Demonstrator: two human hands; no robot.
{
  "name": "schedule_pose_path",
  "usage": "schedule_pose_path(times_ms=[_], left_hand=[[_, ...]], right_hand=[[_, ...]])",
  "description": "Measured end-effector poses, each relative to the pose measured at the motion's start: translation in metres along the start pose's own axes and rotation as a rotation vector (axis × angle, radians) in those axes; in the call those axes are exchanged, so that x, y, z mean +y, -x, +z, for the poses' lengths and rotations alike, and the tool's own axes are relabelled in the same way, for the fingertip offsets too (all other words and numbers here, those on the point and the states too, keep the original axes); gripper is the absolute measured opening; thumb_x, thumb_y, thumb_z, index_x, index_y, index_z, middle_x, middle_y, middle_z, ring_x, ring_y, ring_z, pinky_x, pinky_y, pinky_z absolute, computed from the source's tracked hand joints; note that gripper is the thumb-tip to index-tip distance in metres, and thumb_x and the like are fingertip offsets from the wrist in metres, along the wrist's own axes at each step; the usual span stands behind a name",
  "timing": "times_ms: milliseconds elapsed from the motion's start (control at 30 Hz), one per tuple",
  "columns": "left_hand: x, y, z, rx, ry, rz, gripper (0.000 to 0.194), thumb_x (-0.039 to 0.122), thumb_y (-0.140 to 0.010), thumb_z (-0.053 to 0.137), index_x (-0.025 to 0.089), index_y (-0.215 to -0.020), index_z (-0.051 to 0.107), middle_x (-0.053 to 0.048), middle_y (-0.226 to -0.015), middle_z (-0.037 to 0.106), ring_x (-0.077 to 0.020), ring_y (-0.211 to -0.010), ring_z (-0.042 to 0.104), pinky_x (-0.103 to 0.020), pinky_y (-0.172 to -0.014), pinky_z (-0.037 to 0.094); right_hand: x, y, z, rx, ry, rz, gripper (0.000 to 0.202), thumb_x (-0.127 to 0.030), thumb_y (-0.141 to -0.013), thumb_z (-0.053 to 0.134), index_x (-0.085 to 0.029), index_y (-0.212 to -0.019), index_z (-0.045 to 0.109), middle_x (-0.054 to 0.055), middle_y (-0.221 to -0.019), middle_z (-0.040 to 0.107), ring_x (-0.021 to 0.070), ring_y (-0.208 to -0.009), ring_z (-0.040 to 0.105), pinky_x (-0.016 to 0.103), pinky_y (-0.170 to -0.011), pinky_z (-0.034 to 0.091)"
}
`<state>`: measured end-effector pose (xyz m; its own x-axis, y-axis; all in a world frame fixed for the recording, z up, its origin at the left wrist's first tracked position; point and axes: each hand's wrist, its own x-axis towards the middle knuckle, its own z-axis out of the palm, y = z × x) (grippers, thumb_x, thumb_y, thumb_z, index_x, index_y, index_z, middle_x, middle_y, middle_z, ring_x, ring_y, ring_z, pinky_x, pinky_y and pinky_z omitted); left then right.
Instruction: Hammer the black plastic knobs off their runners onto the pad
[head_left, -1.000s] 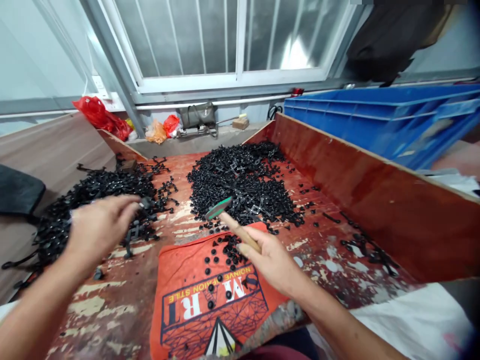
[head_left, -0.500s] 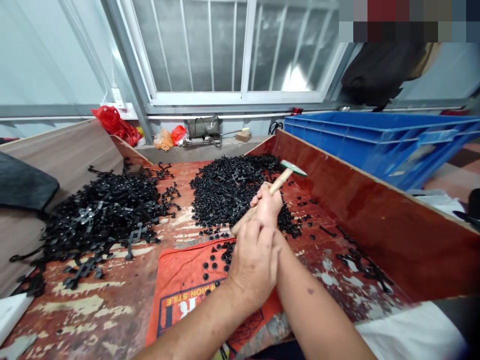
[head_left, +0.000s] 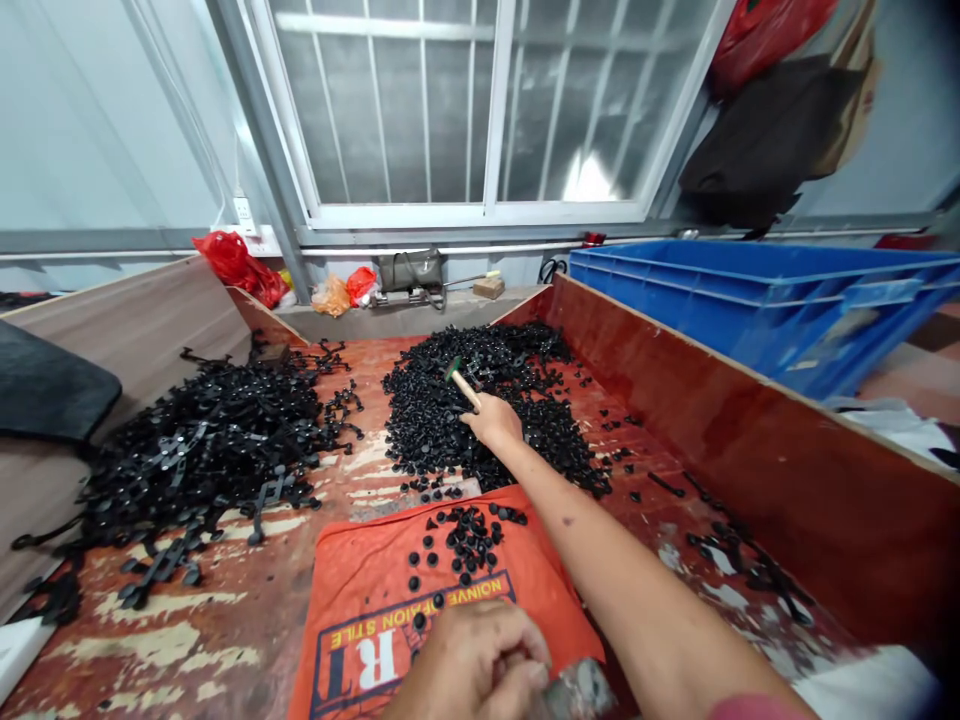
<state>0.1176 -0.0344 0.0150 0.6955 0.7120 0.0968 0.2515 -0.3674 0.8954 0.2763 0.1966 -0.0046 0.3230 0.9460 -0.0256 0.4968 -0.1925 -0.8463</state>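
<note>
A person's left hand [head_left: 476, 660], fingers curled, hovers low over the near part of an orange cloth [head_left: 352, 560] printed with letters; whether it grips anything cannot be told. A rough grey lump [head_left: 581, 690] shows just beside it. Small black knobs [head_left: 469, 540] dot the cloth, which lies on a worn red tabletop [head_left: 277, 600].

Farther out, well apart from the left hand, the right hand [head_left: 496, 422] is closed around the wooden handle of a small green-headed hammer [head_left: 465, 389], its head above a broad central heap of black parts [head_left: 427, 420]. A second heap of black parts [head_left: 217, 430] sprawls to the left, near a dark padded panel [head_left: 52, 385], while stray black pieces [head_left: 750, 565] lie along the foot of the reddish side board [head_left: 750, 420] at right.

Beyond that board stands a blue crate [head_left: 675, 290]. Along the back, a red plastic bag [head_left: 244, 270], an orange bag [head_left: 331, 297] and a dark green pouch [head_left: 411, 270] sit below a barred window [head_left: 390, 110], with a dark cloth [head_left: 765, 150] hanging to its right.
</note>
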Motion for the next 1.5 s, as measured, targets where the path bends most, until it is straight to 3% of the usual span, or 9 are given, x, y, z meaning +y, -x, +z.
schedule_pose_path(times_ms=[167,400,500,633,900,1000,1167,1367,1500], left_hand=[[-0.004,0.027,-0.025,0.063,0.13,-0.193,0.013,0.024,-0.083,0.057,0.016,-0.082,0.067,-0.003,-0.073,0.061,-0.0134,-0.067,0.052,-0.022,-0.062,0.036],[-0.015,0.023,-0.042,0.269,0.636,-0.362,0.036,0.053,-0.082,0.066,0.018,-0.09,0.061,0.005,-0.063,0.048,-0.0086,-0.053,0.044,-0.021,-0.053,0.035],[-0.014,0.012,-0.042,0.389,0.746,-0.371,0.04,0.049,-0.078,0.072,0.02,-0.101,0.06,0.005,-0.065,0.05,-0.009,-0.054,0.047,-0.021,-0.053,0.039],[-0.014,0.0,-0.034,0.537,0.818,-0.39,0.05,0.044,-0.075,0.075,0.024,-0.116,0.054,0.004,-0.074,0.057,-0.0114,-0.061,0.053,-0.023,-0.059,0.046],[-0.018,-0.005,-0.034,0.667,0.642,-0.325,0.035,0.037,-0.069,0.08,0.017,-0.092,0.063,0.0,-0.079,0.062,-0.0121,-0.071,0.058,-0.022,-0.067,0.048],[-0.014,0.001,-0.038,0.635,0.65,-0.353,0.034,0.041,-0.068,0.08,0.016,-0.083,0.063,0.0,-0.071,0.062,-0.0122,-0.064,0.057,-0.023,-0.063,0.048],[-0.008,0.015,-0.05,0.673,0.61,-0.384,0.033,0.044,-0.07,0.079,0.016,-0.081,0.065,0.001,-0.069,0.061,-0.0107,-0.06,0.053,-0.021,-0.058,0.045],[-0.007,0.021,-0.06,0.689,0.537,-0.319,0.024,0.039,-0.079,0.073,0.016,-0.085,0.067,0.0,-0.078,0.062,-0.0114,-0.073,0.053,-0.019,-0.067,0.043],[-0.006,0.016,-0.056,0.841,0.758,-0.251,0.032,0.031,-0.074,0.08,0.02,-0.099,0.063,0.003,-0.08,0.061,-0.009,-0.073,0.056,-0.018,-0.07,0.046]], right_hand=[[-0.005,-0.009,0.008,-0.094,0.129,-0.01,0.031,-0.032,-0.096,0.062,-0.019,-0.123,0.06,0.009,-0.126,0.06,0.0242,-0.106,0.062,0.045,-0.088,0.054],[-0.017,0.001,-0.027,-0.134,-0.032,-0.075,0.029,-0.033,-0.095,0.063,-0.015,-0.118,0.062,0.007,-0.115,0.064,0.0213,-0.094,0.065,0.039,-0.078,0.057],[-0.028,0.026,-0.039,-0.149,-0.191,-0.098,0.024,-0.034,-0.096,0.062,-0.014,-0.11,0.062,0.003,-0.096,0.066,0.0135,-0.071,0.064,0.028,-0.06,0.056],[-0.038,0.077,-0.04,-0.217,-0.43,-0.118,0.031,-0.04,-0.084,0.073,-0.017,-0.099,0.059,-0.003,-0.076,0.065,0.0047,-0.039,0.045,0.017,-0.034,0.036],[-0.035,0.156,-0.015,-0.378,-0.788,-0.002,0.04,-0.047,-0.07,0.079,-0.019,-0.081,0.052,-0.002,-0.068,0.066,0.0024,-0.034,0.036,0.015,-0.029,0.026],[-0.035,0.169,-0.015,-0.384,-0.87,0.028,0.038,-0.043,-0.071,0.08,-0.019,-0.085,0.053,-0.005,-0.067,0.062,0.0014,-0.034,0.033,0.015,-0.03,0.025],[-0.028,0.171,-0.031,-0.31,-0.948,-0.01,0.047,-0.045,-0.082,0.071,-0.024,-0.12,0.055,-0.011,-0.062,0.052,0.0024,-0.035,0.029,0.014,-0.033,0.026],[-0.015,0.18,-0.04,-0.346,-0.85,-0.034,0.03,-0.041,-0.077,0.078,-0.018,-0.086,0.061,-0.004,-0.062,0.063,0.0016,-0.032,0.035,0.014,-0.031,0.022],[-0.018,0.196,-0.035,-0.395,-0.789,-0.033,0.032,-0.044,-0.073,0.079,-0.017,-0.081,0.064,0.0,-0.065,0.066,0.0034,-0.032,0.036,0.017,-0.03,0.023]])
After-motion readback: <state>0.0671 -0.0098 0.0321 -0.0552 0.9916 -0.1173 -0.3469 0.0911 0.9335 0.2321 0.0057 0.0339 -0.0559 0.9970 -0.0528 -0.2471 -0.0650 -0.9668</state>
